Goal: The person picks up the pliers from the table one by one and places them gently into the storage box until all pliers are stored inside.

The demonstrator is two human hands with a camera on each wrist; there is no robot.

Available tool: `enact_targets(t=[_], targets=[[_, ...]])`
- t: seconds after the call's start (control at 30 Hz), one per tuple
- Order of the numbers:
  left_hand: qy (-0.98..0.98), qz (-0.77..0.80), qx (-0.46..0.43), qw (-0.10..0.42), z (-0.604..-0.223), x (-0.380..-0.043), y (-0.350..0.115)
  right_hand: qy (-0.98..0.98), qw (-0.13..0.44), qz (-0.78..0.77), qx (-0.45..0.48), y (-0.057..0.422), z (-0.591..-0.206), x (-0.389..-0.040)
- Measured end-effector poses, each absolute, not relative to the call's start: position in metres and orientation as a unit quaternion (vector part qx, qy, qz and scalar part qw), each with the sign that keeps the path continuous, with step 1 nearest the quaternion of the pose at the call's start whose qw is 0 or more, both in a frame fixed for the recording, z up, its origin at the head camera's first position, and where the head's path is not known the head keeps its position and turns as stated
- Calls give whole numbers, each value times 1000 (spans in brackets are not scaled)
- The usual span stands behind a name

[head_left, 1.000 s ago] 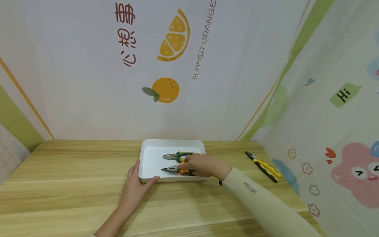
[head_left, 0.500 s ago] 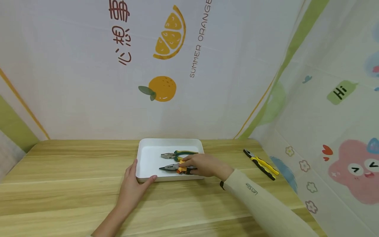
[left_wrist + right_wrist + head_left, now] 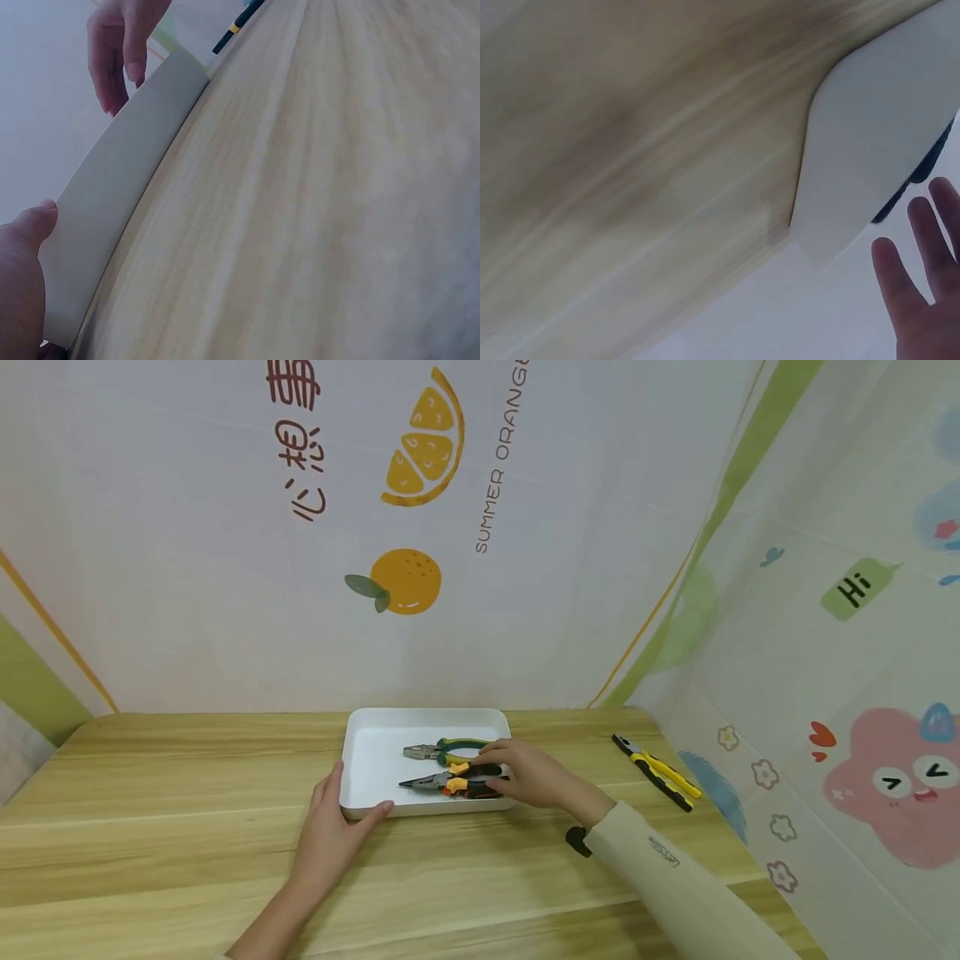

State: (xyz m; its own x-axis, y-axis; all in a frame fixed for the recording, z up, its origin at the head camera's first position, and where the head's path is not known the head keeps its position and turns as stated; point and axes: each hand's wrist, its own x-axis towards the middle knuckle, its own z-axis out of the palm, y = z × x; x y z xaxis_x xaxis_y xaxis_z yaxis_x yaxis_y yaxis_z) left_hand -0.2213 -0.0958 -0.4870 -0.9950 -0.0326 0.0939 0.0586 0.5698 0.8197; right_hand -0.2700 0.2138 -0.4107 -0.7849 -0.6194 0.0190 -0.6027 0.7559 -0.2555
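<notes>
A white tray (image 3: 371,768) stands at the back of the wooden table. My left hand (image 3: 330,827) holds its near left corner, the thumb on the front wall and the fingers along the left side. Long-nose pliers (image 3: 431,782) with black and orange handles lie in the tray, jaws to the left. Behind them lie combination pliers (image 3: 423,751) with green and yellow handles. My right hand (image 3: 528,772) is over the handle ends at the tray's right side. In the right wrist view its fingers (image 3: 922,232) are spread, with nothing between them.
Another pair of pliers (image 3: 660,772), with yellow and black handles, lies on the wooden table (image 3: 465,877) to the right. A printed white cloth (image 3: 525,635) hangs behind the table, and another borders its right side.
My right hand has let go of the long-nose pliers and drawn back to the right, so more of their handles shows. The left hand stays on the tray. The head view has shifted slightly.
</notes>
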Motion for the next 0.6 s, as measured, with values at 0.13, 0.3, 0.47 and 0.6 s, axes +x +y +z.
enact_targets(t=[0.13,0.3,0.47,0.6], targets=[[-885,-463,-7,49,-487,-221,-96,939,-4,-143,-313,224,-410,-260],[-883,-467,-9,49,-486,-221,-95,948,-41,-158,-274,238,-406,-247],[-882,-469,-8,47,-486,-222,-95,968,-51,-141,-200,256,-401,-239],[-883,-467,-6,48,-487,-222,-96,976,-33,-148,-160,279,-399,-239]])
